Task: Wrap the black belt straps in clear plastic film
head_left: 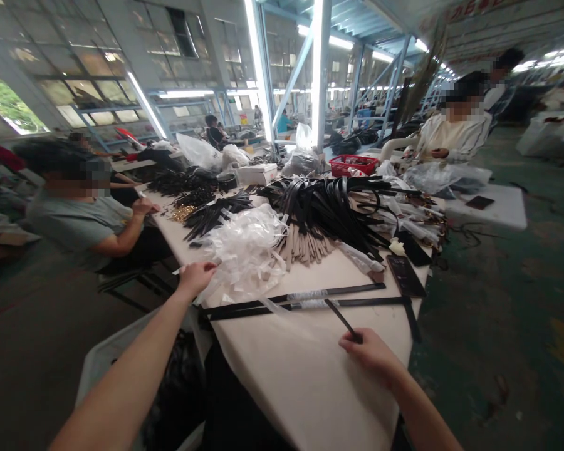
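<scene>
My right hand [372, 352] is closed around one end of a short, narrow black strap [342, 318], which points up and left over the near part of the table. My left hand [196, 278] is at the table's left edge, fingers pinched together beside a heap of white plastic film strips [249, 247]; what they hold is hard to make out. Between my hands lie two long black straps [258, 308], side by side, each with clear plastic wrapped round its middle. A thin sheet of clear film [294, 322] lies below them.
A big bundle of black straps [338, 207] covers the table's middle. A phone [405, 275] lies at the right edge, a red basket [352, 165] farther back. A white bin [98, 360] stands below left. Co-workers sit left [82, 213] and right [455, 131].
</scene>
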The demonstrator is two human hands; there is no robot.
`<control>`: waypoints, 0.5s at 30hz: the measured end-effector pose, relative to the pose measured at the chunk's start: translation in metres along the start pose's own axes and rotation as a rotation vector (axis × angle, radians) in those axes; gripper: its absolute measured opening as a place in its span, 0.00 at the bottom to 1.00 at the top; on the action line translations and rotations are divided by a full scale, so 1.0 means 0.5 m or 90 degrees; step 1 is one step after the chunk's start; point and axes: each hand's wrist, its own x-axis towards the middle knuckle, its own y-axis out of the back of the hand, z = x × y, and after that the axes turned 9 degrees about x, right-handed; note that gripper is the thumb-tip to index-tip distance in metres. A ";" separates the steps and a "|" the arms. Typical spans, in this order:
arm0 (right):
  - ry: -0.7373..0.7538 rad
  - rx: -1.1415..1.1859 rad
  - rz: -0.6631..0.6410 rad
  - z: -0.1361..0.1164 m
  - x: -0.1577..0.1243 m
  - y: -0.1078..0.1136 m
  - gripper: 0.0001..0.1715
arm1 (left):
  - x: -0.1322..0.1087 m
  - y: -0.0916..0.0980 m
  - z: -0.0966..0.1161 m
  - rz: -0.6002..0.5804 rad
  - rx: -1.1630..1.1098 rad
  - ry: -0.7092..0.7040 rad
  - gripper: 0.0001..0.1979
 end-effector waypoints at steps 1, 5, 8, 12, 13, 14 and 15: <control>-0.019 0.037 0.004 0.001 0.001 -0.010 0.17 | -0.002 -0.002 0.034 0.047 0.014 0.012 0.14; -0.061 0.173 0.044 0.012 0.004 -0.040 0.20 | -0.121 -0.035 0.198 0.196 -0.073 -0.104 0.19; -0.049 0.248 0.058 0.017 -0.001 -0.051 0.22 | -0.308 -0.102 0.319 0.046 -0.273 -0.192 0.10; -0.025 0.303 0.048 0.016 -0.016 -0.068 0.25 | -0.514 -0.206 0.426 -0.351 -0.621 -0.032 0.20; -0.022 0.300 0.046 0.014 -0.020 -0.074 0.26 | -0.539 -0.225 0.442 -0.401 -0.724 0.045 0.23; -0.017 0.287 0.046 0.012 -0.023 -0.079 0.27 | -0.554 -0.238 0.455 -0.428 -0.815 0.117 0.26; -0.009 0.266 0.050 0.011 -0.026 -0.084 0.28 | -0.561 -0.247 0.464 -0.439 -0.884 0.171 0.27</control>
